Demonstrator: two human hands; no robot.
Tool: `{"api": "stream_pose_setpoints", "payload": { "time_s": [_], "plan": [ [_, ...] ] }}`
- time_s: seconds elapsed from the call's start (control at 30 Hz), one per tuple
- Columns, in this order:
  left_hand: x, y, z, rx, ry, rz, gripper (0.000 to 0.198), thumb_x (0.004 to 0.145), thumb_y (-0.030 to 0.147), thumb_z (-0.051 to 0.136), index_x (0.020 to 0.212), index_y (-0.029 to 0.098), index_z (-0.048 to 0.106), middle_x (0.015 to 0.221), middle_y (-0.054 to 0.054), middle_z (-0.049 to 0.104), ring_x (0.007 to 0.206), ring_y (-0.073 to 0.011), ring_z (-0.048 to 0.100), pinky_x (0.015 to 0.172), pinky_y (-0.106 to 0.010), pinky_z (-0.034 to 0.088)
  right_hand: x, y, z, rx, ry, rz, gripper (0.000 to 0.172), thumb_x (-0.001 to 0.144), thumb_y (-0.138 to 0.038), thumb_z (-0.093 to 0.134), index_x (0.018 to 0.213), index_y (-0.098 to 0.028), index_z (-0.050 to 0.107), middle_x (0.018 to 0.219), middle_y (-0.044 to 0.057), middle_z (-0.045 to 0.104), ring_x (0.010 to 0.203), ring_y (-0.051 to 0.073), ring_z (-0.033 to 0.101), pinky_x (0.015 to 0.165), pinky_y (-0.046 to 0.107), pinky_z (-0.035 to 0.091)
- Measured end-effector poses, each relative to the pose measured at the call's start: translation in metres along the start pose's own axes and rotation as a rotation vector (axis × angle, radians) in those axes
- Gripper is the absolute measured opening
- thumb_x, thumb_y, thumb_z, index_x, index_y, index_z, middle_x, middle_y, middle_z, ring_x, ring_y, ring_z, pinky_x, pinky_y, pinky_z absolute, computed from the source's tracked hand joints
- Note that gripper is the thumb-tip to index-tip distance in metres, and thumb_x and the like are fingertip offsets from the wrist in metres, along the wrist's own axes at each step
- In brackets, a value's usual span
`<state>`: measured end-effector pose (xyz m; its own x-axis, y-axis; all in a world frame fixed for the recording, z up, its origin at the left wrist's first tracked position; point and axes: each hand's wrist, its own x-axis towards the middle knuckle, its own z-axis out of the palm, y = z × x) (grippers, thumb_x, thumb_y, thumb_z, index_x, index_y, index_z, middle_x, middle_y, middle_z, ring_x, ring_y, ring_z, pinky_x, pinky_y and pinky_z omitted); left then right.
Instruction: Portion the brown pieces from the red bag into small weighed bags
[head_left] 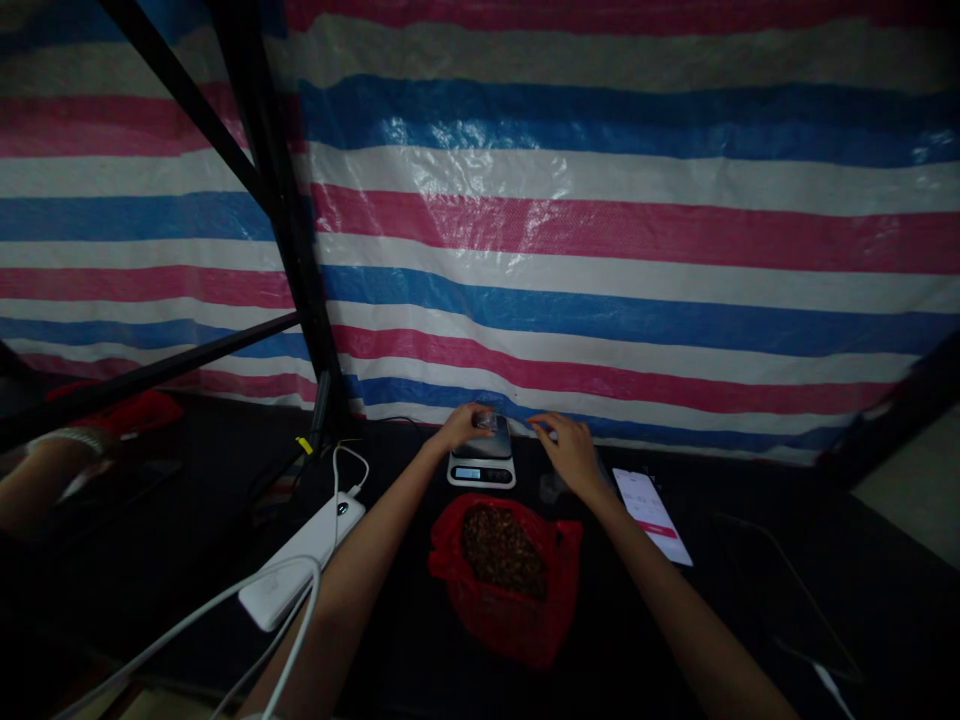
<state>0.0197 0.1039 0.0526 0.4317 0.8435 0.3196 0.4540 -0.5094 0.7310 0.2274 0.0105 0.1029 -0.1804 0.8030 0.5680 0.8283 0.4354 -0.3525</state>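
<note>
Left hand (pixel 459 427) at the far edge of the black worktop (pixel 757 600), directly over the steel pan of a digital kitchen scale (pixel 481 470), its fingers (pixel 472 418) curled and closed around a small clear plastic item (pixel 489 422), perhaps a bag or a little cup, too dim and small to settle which. No telling whether that item sits on the pan or just above it. Right hand (pixel 571 452) a little to the right of the scale, fingers (pixel 541 425) loosely open and reaching forward, nothing clearly gripped, their tips near something pale and indistinct by the tarp. Just below that hand, a second clear plastic item (pixel 553 488) on the worktop, apart from the fingers. Nearer the body, between the forearms, an open red plastic bag (pixel 511 628) with a large heap of small brown pieces (pixel 501 552), possibly beans or nuts, in its mouth. Plenty left in the bag, and no brown pieces visible on the scale, though the hand hides part of the pan. Scale display lit, digits unreadable. To the right, a smartphone (pixel 646 512) with a pale screen lying flat; to the left, a white power strip (pixel 300 560) and white cables (pixel 334 520). Behind everything, a striped blue, pink and white tarp (pixel 600 220) on a black metal frame (pixel 285 200).
</note>
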Motion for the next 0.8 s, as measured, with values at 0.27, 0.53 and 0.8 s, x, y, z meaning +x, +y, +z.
{"api": "stream_pose_setpoints", "payload": {
  "time_s": [0.27,0.53,0.8],
  "plan": [
    [-0.021,0.003,0.006,-0.01,0.136,0.053,0.058,0.068,0.036,0.063,0.12,0.016,0.045,0.124,-0.011,0.046,0.116,-0.0235,0.039,0.098,-0.038,0.027,-0.073,0.044,-0.006,0.28,-0.17,0.152,0.024,0.081,-0.034,0.042,0.093,-0.024,0.061,0.097,0.002,0.064,0.09,0.018,0.057,0.079,0.032,0.042],
    [-0.114,0.033,-0.012,-0.239,0.034,-0.031,0.035,0.086,0.038,0.037,0.108,0.018,0.055,0.111,-0.006,0.056,0.106,-0.0185,0.049,0.095,-0.034,0.033,-0.1,0.051,0.004,0.046,-0.192,0.069,0.045,0.073,-0.028,0.052,0.118,-0.025,0.045,0.118,0.005,0.05,0.108,0.023,0.046,0.088,0.039,0.037],
    [-0.172,0.041,0.022,-0.01,-0.008,-0.119,0.042,0.084,0.042,0.038,0.122,0.022,0.043,0.119,-0.006,0.048,0.112,-0.0184,0.04,0.1,-0.035,0.028,-0.106,0.062,0.049,0.023,-0.21,0.162,0.05,0.075,-0.036,0.05,0.121,-0.022,0.039,0.116,0.008,0.052,0.107,0.025,0.046,0.084,0.041,0.039]
  ]
}}
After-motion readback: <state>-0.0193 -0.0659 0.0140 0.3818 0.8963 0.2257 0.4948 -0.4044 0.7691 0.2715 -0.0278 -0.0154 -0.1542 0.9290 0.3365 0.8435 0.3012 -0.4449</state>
